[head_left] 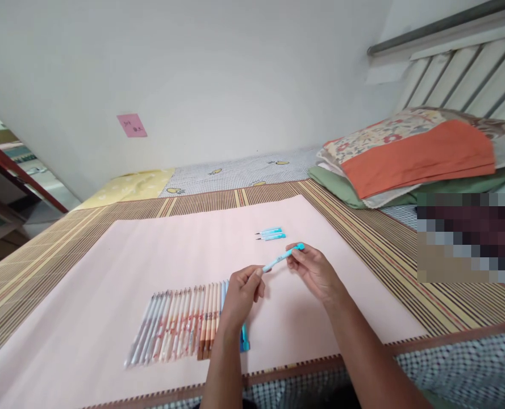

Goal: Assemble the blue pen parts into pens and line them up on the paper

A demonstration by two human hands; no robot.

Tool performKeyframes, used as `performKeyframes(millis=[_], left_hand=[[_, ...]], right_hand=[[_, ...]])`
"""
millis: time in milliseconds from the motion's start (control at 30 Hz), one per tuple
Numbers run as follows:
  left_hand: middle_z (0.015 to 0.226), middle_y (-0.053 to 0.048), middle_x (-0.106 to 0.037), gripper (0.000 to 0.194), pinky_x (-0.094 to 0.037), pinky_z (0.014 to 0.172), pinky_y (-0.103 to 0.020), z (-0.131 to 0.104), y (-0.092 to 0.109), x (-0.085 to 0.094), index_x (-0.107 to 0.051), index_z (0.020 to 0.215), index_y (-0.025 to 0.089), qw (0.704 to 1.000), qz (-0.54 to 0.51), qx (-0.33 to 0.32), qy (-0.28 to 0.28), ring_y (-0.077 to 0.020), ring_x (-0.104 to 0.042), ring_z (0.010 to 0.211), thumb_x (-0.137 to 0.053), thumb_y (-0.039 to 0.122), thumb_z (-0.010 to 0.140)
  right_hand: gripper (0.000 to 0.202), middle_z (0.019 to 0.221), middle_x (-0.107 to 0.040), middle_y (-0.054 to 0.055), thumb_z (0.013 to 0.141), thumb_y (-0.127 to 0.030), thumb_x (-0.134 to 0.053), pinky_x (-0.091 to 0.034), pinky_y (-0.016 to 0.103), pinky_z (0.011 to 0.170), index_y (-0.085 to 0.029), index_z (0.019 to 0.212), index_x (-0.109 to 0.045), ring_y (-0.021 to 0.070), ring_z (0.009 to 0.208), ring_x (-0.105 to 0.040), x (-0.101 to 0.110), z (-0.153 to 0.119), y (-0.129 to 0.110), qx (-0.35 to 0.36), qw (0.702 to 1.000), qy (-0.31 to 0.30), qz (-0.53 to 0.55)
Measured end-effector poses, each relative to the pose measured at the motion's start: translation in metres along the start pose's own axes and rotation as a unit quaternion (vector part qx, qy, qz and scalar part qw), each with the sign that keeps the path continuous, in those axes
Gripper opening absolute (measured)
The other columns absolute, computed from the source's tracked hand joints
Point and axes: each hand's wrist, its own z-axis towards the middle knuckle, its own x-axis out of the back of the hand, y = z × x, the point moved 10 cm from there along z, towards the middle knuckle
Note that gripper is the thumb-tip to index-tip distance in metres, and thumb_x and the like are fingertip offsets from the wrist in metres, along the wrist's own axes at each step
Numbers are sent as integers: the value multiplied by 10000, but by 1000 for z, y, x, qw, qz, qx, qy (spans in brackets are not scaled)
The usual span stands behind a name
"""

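A light blue pen (283, 257) is held in the air between my two hands, tilted up to the right. My left hand (247, 287) pinches its lower left end, and my right hand (312, 270) grips near the bright blue cap end. Beyond them, a few similar blue pens (272, 237) lie together on the pink sheet (150, 250). Many pens in a row (179, 324), grey, pinkish, brown-ended and blue, lie side by side at the near left. My left hand and forearm hide part of the row's right end.
Under the sheet is a striped bamboo mat (341, 221). Folded bedding with an orange and floral cover (422, 153) is piled at the right, below a white radiator (469, 74). A pink note (132, 125) is on the wall. A yellow cloth (128, 187) lies at the back left.
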Motion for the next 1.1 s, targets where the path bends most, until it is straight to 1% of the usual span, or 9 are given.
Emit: performKeyframes(millis=[133, 267, 433, 533, 667, 767, 867, 967, 1100], left_hand=[[451, 26, -496, 539, -227, 481, -262, -2, -7, -14, -772, 940, 105, 997, -35, 36, -57, -82, -333, 393, -555, 597, 905], [422, 38, -476, 546, -188, 464, -267, -2, -14, -22, -756, 919, 107, 992, -87, 59, -76, -73, -294, 365, -554, 615, 898], [390, 66, -407, 525, -187, 475, -268, -4, -16, -32, -724, 899, 118, 981, -154, 67, -96, -72, -253, 370, -565, 618, 888], [455, 56, -472, 443, -199, 480, -253, -2, -13, -32, -687, 876, 134, 984, -148, 51, -81, -64, -288, 400, -645, 574, 852], [564, 17, -590, 345, -307, 505, -234, 1, -6, -22, -638, 828, 163, 995, -98, 4, -5, -83, -422, 467, -755, 485, 782], [604, 4, -619, 296, -367, 529, -234, 1, 0, -18, -640, 808, 167, 996, -73, -26, 35, -97, -474, 511, -752, 441, 794], [559, 3, -615, 331, -338, 493, -230, 2, -4, -22, -619, 794, 165, 995, -102, -5, 23, -88, -447, 451, -714, 481, 823], [514, 11, -583, 377, -289, 453, -224, 2, -9, -28, -605, 776, 161, 988, -155, 19, -4, -79, -406, 408, -688, 525, 832], [558, 6, -604, 321, -326, 483, -219, 3, -9, -29, -612, 793, 160, 986, -164, 6, -7, -79, -436, 452, -720, 461, 826]], right_hand=[[281, 751, -657, 7, 722, -390, -872, -460, 285, 670, -205, 914, -784, 137, 692, -572, -6, -3, 7, -23, 999, -27, -25], [291, 732, -663, 8, 741, -414, -855, -474, 299, 715, -196, 918, -778, 144, 705, -595, -16, -7, 11, -37, 997, -54, -51], [281, 711, -657, 8, 749, -430, -840, -479, 315, 704, -196, 881, -758, 156, 693, -596, -20, -8, 4, -15, 996, -52, -75], [303, 671, -648, 6, 758, -463, -824, -459, 312, 661, -192, 866, -741, 158, 655, -579, -23, -7, 0, 6, 994, -47, -102], [354, 580, -591, -11, 768, -526, -799, -401, 302, 598, -197, 725, -676, 141, 574, -505, -22, -6, -1, 29, 987, 6, -159], [414, 542, -546, -22, 782, -545, -783, -352, 295, 563, -204, 631, -603, 125, 537, -444, -21, -7, 4, 25, 986, 34, -159], [349, 576, -537, -34, 785, -538, -786, -367, 287, 583, -200, 812, -705, 124, 567, -462, -28, -8, 15, -11, 997, -3, -70], [400, 618, -551, -32, 739, -490, -840, -410, 286, 646, -196, 995, -752, 130, 632, -503, -34, -10, 22, -45, 998, -40, -1], [334, 578, -516, -42, 713, -445, -867, -377, 273, 586, -181, 873, -742, 114, 586, -447, -32, -9, 26, -51, 998, -27, 4]])
